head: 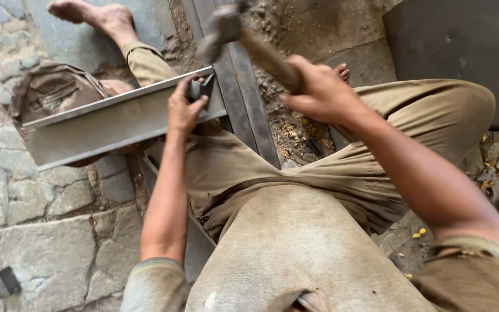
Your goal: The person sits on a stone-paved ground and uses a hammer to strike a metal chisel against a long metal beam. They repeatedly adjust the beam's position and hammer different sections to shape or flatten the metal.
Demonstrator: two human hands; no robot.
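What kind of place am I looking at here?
Probably an outdoor metal workshop at ground level: stone paving, steel bars lying on dirt, and a raised hammer in the right hand above a steel angle piece.

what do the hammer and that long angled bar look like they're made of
Hammer: handle looks like wood, brown and matte; head looks like dark metal, though blurred. Angled bar: likely steel, grey with a dull sheen and straight, sharp edges.

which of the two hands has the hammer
The right hand: it grips the wooden handle of the raised hammer. The left hand instead holds a small dark tool against the steel angle bar.
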